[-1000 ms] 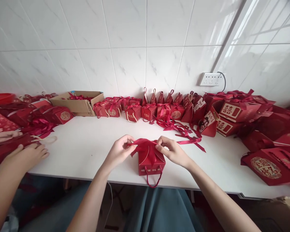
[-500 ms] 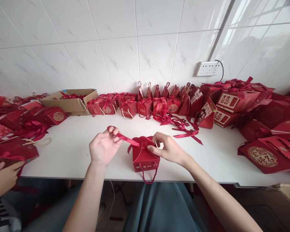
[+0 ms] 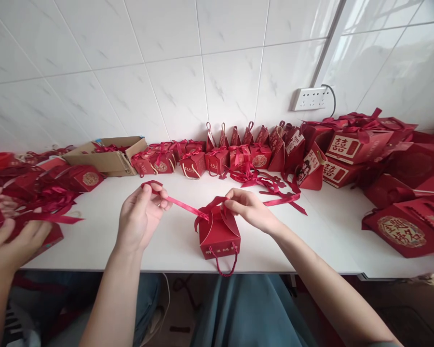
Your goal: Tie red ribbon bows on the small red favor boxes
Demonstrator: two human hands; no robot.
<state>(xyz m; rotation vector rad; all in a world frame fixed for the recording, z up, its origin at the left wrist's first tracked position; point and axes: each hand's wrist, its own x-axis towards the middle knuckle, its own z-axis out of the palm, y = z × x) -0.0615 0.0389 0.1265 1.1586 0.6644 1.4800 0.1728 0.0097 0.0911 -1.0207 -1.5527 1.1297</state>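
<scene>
A small red gift box (image 3: 220,233) with gold lettering and a twisted dark-red cord handle (image 3: 224,271) stands near the table's front edge. A red ribbon (image 3: 184,206) runs through its closed top flaps. My left hand (image 3: 139,209), up and left of the box, pinches one stretch of this ribbon, drawn taut. My right hand (image 3: 249,207) is closed at the box's top right, its thumb and finger pinching the ribbon where it loops over the flaps. The fingertips partly hide that grip.
Finished-looking red boxes (image 3: 217,161) line the wall, with loose ribbons (image 3: 275,188) before them. A cardboard box (image 3: 108,164) holds red ribbon. Larger boxes (image 3: 401,231) are piled at right. At left, a co-worker's hands (image 3: 18,241) handle another box and ribbon on the white table (image 3: 130,260).
My left hand has moved left and a little down, drawing out a longer stretch of ribbon. My right hand stays at the box top. The co-worker's hands have come further into view.
</scene>
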